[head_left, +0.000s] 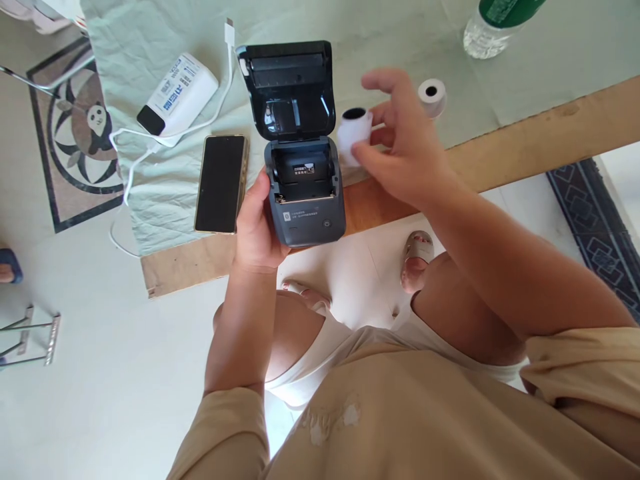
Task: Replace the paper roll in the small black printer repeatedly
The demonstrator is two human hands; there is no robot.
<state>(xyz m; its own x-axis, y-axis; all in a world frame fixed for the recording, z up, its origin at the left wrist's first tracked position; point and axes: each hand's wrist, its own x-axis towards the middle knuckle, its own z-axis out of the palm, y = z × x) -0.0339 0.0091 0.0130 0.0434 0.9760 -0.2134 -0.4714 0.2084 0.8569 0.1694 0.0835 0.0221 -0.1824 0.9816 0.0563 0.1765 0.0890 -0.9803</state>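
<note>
A small dark grey label printer (306,200) stands at the table's near edge with its lid (290,90) swung open and its paper bay bare. My left hand (257,230) grips the printer's left side. My right hand (400,147) holds a white paper roll (354,133) with a black core just right of the open bay, fingers around it. A second white paper roll (432,97) stands on the table further right, apart from both hands.
A black phone (221,183) lies face up left of the printer. A white power bank (177,95) with a white cable (150,143) sits on the pale green cloth (150,40). A water bottle (493,23) stands at the far right. The wooden table edge (525,143) runs below.
</note>
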